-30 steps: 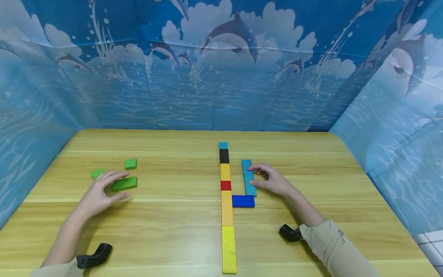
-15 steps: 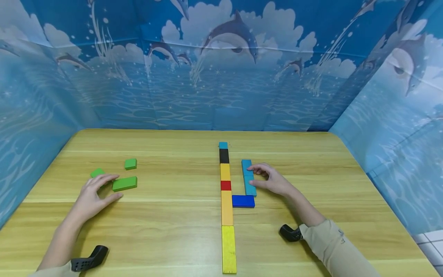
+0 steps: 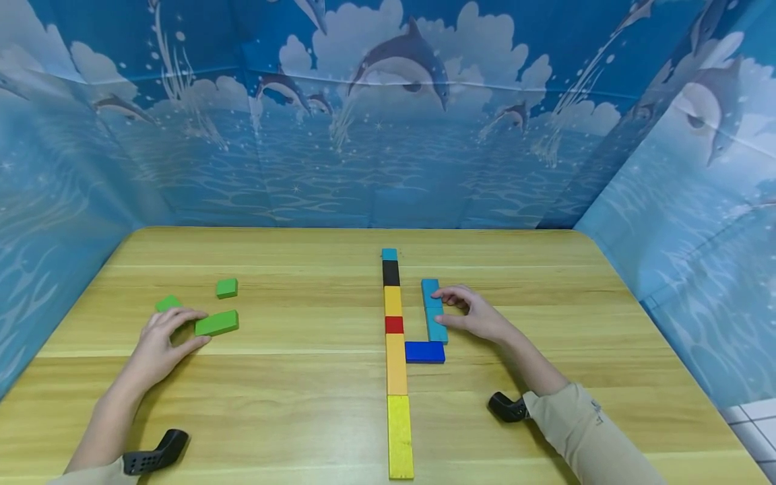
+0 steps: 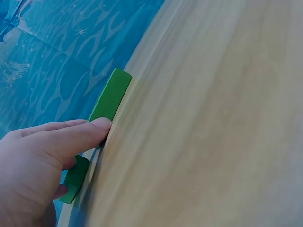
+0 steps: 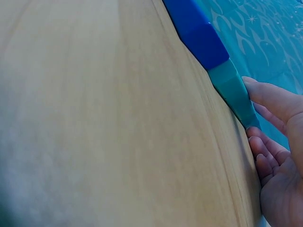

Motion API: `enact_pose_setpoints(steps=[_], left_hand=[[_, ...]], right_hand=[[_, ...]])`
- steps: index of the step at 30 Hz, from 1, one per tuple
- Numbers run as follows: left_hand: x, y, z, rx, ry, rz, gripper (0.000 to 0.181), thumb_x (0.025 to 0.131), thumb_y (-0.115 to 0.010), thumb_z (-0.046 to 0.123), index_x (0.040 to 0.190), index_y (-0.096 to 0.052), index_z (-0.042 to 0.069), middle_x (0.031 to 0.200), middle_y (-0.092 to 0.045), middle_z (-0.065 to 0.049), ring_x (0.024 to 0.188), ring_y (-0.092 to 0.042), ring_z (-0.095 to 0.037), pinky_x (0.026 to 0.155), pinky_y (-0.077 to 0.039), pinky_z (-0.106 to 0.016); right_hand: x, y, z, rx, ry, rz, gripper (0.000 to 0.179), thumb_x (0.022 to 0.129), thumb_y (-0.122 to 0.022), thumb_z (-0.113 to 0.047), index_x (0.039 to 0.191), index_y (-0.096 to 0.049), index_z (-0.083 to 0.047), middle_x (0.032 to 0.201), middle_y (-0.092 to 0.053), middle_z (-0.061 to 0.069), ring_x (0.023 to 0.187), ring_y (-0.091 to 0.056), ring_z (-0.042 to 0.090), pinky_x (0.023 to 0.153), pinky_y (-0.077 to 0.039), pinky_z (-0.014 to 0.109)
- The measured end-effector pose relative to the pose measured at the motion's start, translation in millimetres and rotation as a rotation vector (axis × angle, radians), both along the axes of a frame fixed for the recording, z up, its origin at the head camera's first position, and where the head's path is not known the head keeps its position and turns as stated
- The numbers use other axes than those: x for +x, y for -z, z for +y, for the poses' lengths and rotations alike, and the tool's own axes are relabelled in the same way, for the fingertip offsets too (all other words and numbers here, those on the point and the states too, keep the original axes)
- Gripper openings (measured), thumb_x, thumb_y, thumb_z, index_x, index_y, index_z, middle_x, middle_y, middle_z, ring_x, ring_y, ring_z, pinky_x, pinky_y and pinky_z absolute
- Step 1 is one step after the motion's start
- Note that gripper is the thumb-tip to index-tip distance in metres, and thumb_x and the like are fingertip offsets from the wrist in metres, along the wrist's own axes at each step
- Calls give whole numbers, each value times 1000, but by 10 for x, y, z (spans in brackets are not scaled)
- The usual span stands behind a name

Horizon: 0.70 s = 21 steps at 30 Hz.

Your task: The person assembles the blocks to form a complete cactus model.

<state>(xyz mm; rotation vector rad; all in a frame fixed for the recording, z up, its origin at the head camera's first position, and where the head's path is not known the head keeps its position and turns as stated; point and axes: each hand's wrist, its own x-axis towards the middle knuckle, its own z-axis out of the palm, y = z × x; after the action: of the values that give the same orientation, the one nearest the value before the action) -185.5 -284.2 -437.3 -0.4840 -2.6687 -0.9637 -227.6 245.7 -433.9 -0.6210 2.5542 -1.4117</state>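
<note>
My left hand is at the left end of a long green block. Its thumb and index finger pinch that end from the near and far sides. In the left wrist view the thumb tip overlaps the green block. Two short green blocks, one square and one partly behind my fingers, lie nearby. My right hand rests beside two light-blue blocks laid end to end. Its relaxed fingertips touch their right side. A dark-blue block lies crosswise at their near end.
A straight line of coloured blocks runs down the middle: light-blue, black, yellow-orange, red, orange, yellow. The dark-blue block abuts this line. A dolphin-print curtain stands behind the table.
My left hand has drawn back left and its thumb and index finger have closed in on the long green block's end. The right hand and the blocks stay where they were.
</note>
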Motion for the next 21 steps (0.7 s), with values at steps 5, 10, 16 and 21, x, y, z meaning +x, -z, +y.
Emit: enact_pose_setpoints(steps=[5,10,16,21], left_hand=[[-7,11,28,33,6,31,35,74,-74,6,106,-60,0,105,-53,-16,104,-39,-31,86,-22,-63],[-18,-25,160,68,28,57,34,72,-75,4,103,-63,2,100,-54,-10,98,-38,-9,82,-26,-53],[-88,-63,427,84,90,47,33,72,-75,2,103,-63,5,100,-56,-6,94,-39,-13,77,-28,-36],[-194,-63,694,93,161,34,35,72,-76,3,104,-63,6,102,-56,-5,95,-41,-15,77,-35,-34]], right_hand=[[1,5,2,-4,-1,12,41,83,-68,-17,120,-55,-6,110,-51,9,95,-42,24,79,-38,28],[0,21,8,-10,-9,34,40,83,-67,-15,120,-55,-4,110,-52,11,95,-43,24,79,-38,29],[5,3,6,13,10,7,41,82,-68,-18,120,-56,-7,109,-52,9,96,-43,24,80,-38,31],[5,-14,-4,34,20,0,42,82,-69,-22,120,-56,-10,107,-52,7,95,-43,23,80,-38,33]])
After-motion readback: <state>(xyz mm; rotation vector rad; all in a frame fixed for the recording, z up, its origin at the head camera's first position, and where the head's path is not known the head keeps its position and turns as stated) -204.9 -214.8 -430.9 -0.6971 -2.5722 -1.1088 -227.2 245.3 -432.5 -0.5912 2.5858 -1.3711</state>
